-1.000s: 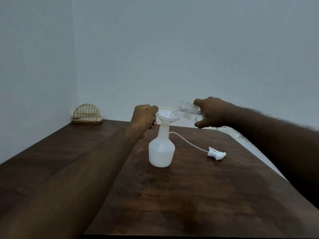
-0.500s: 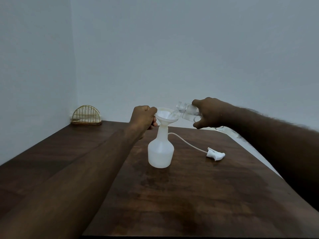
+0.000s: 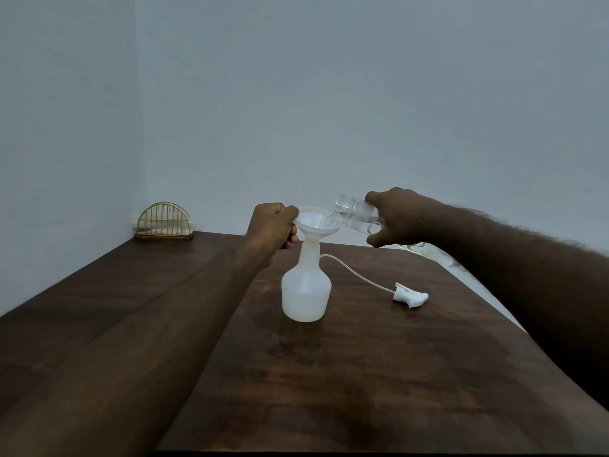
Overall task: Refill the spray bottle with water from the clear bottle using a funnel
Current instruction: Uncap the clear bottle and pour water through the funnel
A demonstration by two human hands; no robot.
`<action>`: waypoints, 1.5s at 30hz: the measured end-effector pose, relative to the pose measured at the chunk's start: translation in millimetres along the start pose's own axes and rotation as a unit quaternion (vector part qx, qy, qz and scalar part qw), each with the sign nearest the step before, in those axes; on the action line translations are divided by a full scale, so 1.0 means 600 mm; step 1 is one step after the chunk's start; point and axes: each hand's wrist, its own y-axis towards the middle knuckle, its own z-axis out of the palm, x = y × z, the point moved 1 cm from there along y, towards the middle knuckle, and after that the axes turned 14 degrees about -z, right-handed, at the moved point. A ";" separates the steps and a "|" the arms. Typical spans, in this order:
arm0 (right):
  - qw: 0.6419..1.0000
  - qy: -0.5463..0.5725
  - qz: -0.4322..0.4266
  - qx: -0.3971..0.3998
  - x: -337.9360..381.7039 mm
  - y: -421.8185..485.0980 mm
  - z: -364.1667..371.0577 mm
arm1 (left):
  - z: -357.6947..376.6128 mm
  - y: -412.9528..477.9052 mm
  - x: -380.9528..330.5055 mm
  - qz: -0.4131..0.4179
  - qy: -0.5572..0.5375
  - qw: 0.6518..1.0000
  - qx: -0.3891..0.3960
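Observation:
A white spray bottle (image 3: 305, 293) stands upright on the dark wooden table (image 3: 362, 374), its top off. A white funnel (image 3: 316, 223) sits in its neck. My left hand (image 3: 272, 229) grips the funnel's left rim. My right hand (image 3: 400, 219) holds the clear bottle (image 3: 354, 214) tipped on its side, its open mouth over the funnel's right rim, and water runs into the funnel. The spray head (image 3: 410, 295) with its thin tube lies on the table to the right.
A gold wire holder (image 3: 164, 221) stands in the far left corner against the wall. The table's right edge runs diagonally behind my right forearm. A white surface lies beyond that edge.
The clear bottle's mouth has shifted slightly, staying over the funnel's rim while water keeps running. My left hand has stayed on the funnel.

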 end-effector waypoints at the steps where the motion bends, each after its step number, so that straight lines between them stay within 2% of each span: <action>1: 1.000 -0.002 0.000 0.000 0.000 0.000 0.000 | 0.000 -0.001 0.000 0.001 0.000 1.000 0.001; 45: 1.000 -0.006 0.011 0.011 0.008 0.002 -0.018 | -0.002 0.001 0.000 -0.007 -0.003 1.000 0.003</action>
